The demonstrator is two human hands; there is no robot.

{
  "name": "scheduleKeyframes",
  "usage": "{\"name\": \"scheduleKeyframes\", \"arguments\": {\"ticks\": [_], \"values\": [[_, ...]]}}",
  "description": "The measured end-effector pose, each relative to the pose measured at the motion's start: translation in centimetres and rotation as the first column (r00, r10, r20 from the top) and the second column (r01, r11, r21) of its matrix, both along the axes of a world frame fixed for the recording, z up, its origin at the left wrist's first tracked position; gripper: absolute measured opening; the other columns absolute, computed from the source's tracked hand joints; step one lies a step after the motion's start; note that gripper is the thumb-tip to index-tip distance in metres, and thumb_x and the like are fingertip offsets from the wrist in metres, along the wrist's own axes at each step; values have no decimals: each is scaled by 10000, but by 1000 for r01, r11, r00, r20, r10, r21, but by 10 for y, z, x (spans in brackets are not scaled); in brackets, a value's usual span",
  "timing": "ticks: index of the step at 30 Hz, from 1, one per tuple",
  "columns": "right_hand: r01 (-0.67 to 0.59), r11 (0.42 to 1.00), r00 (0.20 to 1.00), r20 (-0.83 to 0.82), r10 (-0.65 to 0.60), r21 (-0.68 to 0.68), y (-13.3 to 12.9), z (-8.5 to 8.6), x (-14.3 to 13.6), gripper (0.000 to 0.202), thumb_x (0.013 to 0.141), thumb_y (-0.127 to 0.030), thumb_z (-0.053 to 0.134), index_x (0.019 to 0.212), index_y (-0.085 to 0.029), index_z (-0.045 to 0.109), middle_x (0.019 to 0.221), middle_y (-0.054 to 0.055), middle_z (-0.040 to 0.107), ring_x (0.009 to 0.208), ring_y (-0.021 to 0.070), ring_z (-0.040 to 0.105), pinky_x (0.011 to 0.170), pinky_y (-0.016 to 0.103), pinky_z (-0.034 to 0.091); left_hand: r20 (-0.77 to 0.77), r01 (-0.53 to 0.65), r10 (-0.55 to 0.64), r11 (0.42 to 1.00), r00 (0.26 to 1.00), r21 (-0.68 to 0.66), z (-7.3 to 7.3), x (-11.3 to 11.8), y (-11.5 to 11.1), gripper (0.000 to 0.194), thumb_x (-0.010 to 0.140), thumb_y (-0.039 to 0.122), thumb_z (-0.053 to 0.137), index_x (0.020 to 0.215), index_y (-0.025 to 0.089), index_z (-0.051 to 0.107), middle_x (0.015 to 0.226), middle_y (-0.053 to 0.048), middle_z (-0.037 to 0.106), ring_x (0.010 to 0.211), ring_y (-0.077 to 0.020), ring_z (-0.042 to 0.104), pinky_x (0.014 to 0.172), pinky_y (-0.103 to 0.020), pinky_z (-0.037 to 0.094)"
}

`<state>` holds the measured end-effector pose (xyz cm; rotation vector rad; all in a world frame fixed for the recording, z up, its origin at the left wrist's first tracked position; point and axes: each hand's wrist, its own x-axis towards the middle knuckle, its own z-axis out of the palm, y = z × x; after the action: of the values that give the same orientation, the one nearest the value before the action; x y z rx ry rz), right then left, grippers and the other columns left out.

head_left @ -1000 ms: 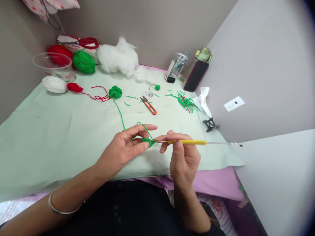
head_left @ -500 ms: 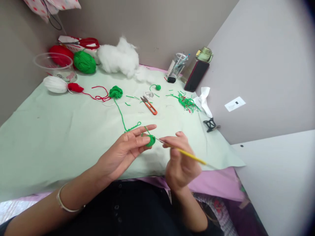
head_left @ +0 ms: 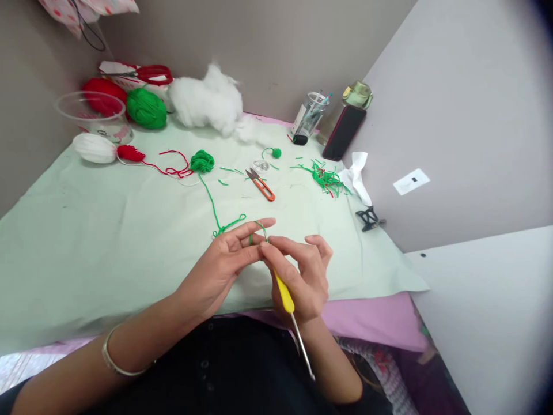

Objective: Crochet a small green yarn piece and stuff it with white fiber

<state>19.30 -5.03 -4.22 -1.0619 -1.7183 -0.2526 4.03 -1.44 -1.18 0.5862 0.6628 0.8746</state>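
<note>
My left hand pinches the small green crochet piece, which is now almost wholly hidden behind fingertips. Green yarn loops over its stretched index finger. The fingertips of my right hand meet those of the left, and the hand is closed around a crochet hook with a yellow handle. The handle's metal end points down toward my body. From the left hand a green strand runs back to a small green yarn bundle. Orange thread snips lie on the cloth beyond the hands.
White stuffing, a green yarn ball and a clear tub stand at the back left. Green scraps, a phone, a cup of tools and a black clip lie to the right.
My right hand has moved in to touch the left fingertips. The hook has swung from pointing right to pointing down toward my body, and the green piece has become hidden.
</note>
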Motion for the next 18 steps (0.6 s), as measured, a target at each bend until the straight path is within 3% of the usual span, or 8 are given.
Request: {"name": "scheduleKeyframes", "arguments": {"ticks": [1,3,7,9,12,18], "values": [[-2,1000,1000,-17,2,6,0,0,1,254,993,-128,630,1153,-277,758,1092,33,825,888,167,760,1056,456,441,32,28,-26,999,999,-40,0,-1,1,354,807,244,871,1156,202,826,917,-29,732,914,-163,643,913,-286,505],[-43,998,979,-202,32,-50,0,2,4,237,1014,-153,598,1139,-278,754,999,7,825,822,158,744,1065,466,454,71,45,-40,996,997,-72,-1,-3,5,270,810,243,857,1069,169,849,963,-52,741,914,-159,641,921,-285,511],[-283,941,766,-635,104,-186,2,8,4,196,1043,-273,570,1057,-281,766,863,-10,785,665,142,649,901,422,558,6,2,-3,1000,1000,28,-3,-8,6,276,825,232,843,1101,210,851,888,-11,708,855,-120,610,869,-233,486],[-381,898,721,-679,137,-223,3,9,1,185,1033,-313,593,1037,-275,774,894,9,790,701,152,661,787,373,572,-56,23,-16,993,998,112,-3,-8,4,299,828,232,851,1127,256,846,884,0,715,869,-122,612,880,-233,471],[-381,887,738,-663,122,-262,4,8,0,170,1021,-318,619,1045,-270,781,931,23,797,716,149,678,720,341,573,-128,60,-34,978,991,202,-3,-8,1,286,850,276,850,1136,290,844,956,-13,730,946,-151,619,938,-266,462],[-484,837,590,-801,96,-256,6,5,5,189,1048,-351,573,1024,-247,729,915,18,793,657,126,662,681,312,567,-188,60,-11,964,982,257,-5,-13,4,328,830,301,866,1156,314,833,894,7,619,879,-163,602,861,-285,466]]}}
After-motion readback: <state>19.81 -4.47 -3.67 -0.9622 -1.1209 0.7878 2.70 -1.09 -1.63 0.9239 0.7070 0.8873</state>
